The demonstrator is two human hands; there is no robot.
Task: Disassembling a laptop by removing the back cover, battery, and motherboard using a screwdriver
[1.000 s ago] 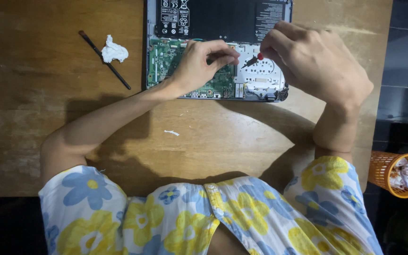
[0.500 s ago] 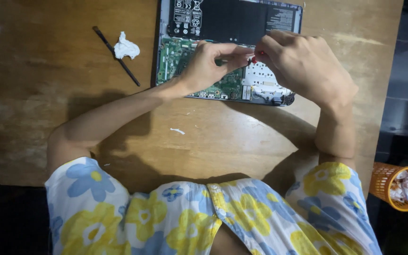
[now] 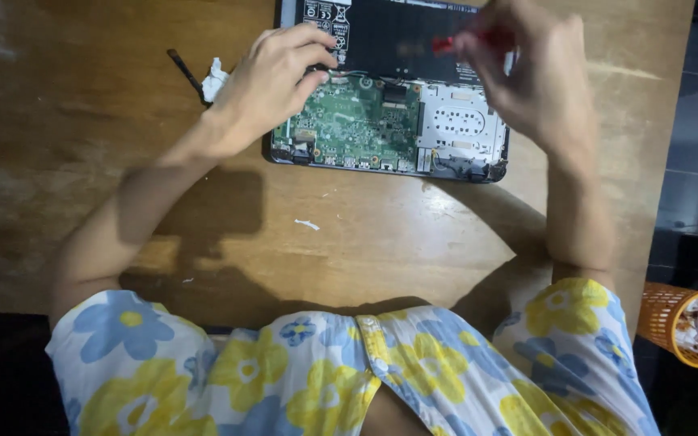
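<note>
An opened laptop base (image 3: 388, 121) lies on the wooden table (image 3: 381, 234), its green circuit board (image 3: 349, 121), black battery and silver metal plate (image 3: 458, 125) exposed. My left hand (image 3: 272, 81) rests on the board's upper left corner, fingers curled near a small connector. My right hand (image 3: 531, 77) is raised over the laptop's right side and grips a red-handled screwdriver (image 3: 466, 40), which points left above the battery. The screwdriver's tip is blurred.
A thin black tool (image 3: 186, 73) and a crumpled white tissue (image 3: 216, 78) lie left of the laptop. A small white scrap (image 3: 307, 224) sits on the table in front of it. An orange wire bin (image 3: 688, 327) with crumpled paper stands on the dark floor at right.
My right hand has lifted up and away from the board with the screwdriver. My left hand has shifted left, off the board's middle, uncovering it. The view has moved closer.
</note>
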